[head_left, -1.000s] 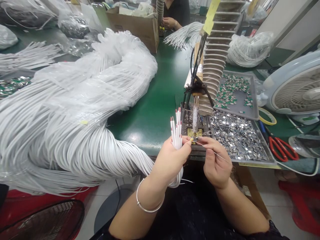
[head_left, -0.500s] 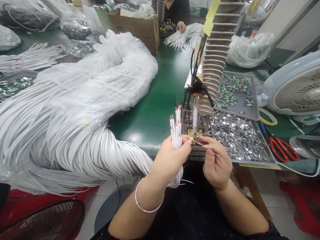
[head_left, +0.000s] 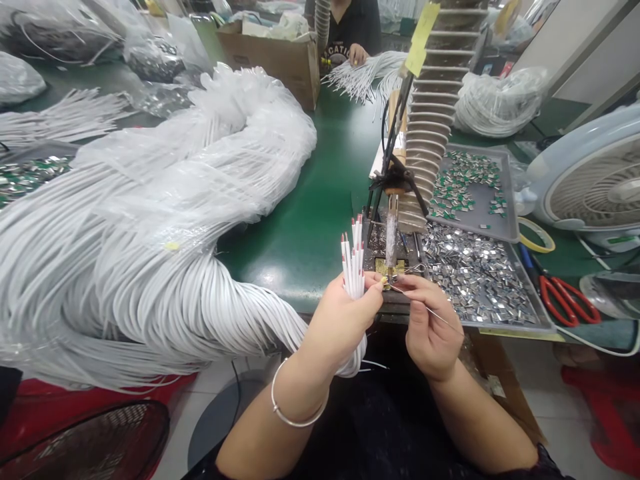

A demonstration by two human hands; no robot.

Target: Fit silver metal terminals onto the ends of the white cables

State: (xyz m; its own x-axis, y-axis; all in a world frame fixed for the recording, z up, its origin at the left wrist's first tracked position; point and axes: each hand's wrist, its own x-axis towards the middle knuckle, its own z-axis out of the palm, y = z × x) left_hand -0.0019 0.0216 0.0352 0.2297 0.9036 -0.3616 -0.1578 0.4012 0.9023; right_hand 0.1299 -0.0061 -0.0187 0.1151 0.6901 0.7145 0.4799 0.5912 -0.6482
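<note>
My left hand (head_left: 345,313) is closed around a bundle of white cables (head_left: 354,270) whose cut ends show red tips. Its thumb and forefinger pinch at the tip of an upright soldering iron (head_left: 391,233), where a small piece is too hidden to make out. My right hand (head_left: 434,325) is closed, with a thin strand of solder wire (head_left: 443,319) running through its fingers toward the iron's tip. Both hands' fingertips nearly meet over the yellowish pad (head_left: 384,265) under the iron.
A large heap of white cables (head_left: 150,253) in plastic covers the left. Right of the iron lie a tray of metal shells (head_left: 475,273), a tray with green boards (head_left: 483,160), red-handled scissors (head_left: 567,300) and a fan (head_left: 595,180). A ribbed hose (head_left: 435,113) hangs above. Another person's hand (head_left: 357,55) touches cables opposite.
My hands stay almost in place at the iron's tip, with only a slight shift of the fingers. The other person's hand has moved slightly left and down.
</note>
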